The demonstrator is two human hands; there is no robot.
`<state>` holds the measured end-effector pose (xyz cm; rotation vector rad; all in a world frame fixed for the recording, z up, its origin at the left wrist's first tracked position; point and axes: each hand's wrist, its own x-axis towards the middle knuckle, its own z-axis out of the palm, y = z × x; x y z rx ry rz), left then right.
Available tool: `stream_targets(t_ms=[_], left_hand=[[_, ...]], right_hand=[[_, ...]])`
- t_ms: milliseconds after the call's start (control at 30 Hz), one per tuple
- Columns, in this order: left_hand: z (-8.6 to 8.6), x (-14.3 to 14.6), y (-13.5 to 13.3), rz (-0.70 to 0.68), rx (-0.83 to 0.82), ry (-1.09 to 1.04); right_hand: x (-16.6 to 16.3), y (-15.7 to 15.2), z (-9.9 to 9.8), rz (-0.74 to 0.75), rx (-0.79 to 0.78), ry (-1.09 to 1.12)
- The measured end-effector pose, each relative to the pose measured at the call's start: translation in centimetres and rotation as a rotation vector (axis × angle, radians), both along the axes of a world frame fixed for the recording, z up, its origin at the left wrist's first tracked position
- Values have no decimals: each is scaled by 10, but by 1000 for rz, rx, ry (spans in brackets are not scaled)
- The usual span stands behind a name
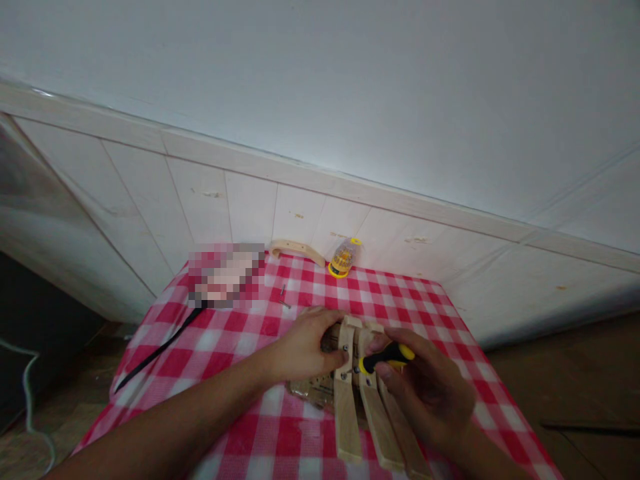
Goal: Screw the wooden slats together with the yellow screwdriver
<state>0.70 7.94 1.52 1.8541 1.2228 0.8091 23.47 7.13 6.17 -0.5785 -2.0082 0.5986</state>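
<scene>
Three wooden slats (373, 407) lie side by side on the red-checked tablecloth (235, 400); the left hand (305, 347) clamps their top ends, the right hand (427, 387) grips one black-and-yellow screwdriver (385, 358) against them. One yellow bit case (344, 257) and one curved wooden piece (297, 249) sit by the white panelled wall (250, 207).

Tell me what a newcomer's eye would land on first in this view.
First the red-and-white checked tablecloth, then the two hands at work near its front edge. The right hand holds a black-and-yellow screwdriver against a set of wooden slats, which the left hand steadies. At the table's far edge, by the white panelled wall, a yellow bit holder stands beside a curved wooden piece.
</scene>
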Motion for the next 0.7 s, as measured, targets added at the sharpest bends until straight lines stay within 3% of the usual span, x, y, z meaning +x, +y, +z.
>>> stream_targets(t_ms=[233, 467, 700], left_hand=[[-1, 1, -1, 15, 2, -14], [1, 2, -2, 19, 33, -30], [2, 1, -1, 13, 39, -47]], right_hand=[[1, 0, -6, 10, 13, -59], [2, -1, 3, 93, -13, -136], [0, 1, -3, 11, -20, -101]])
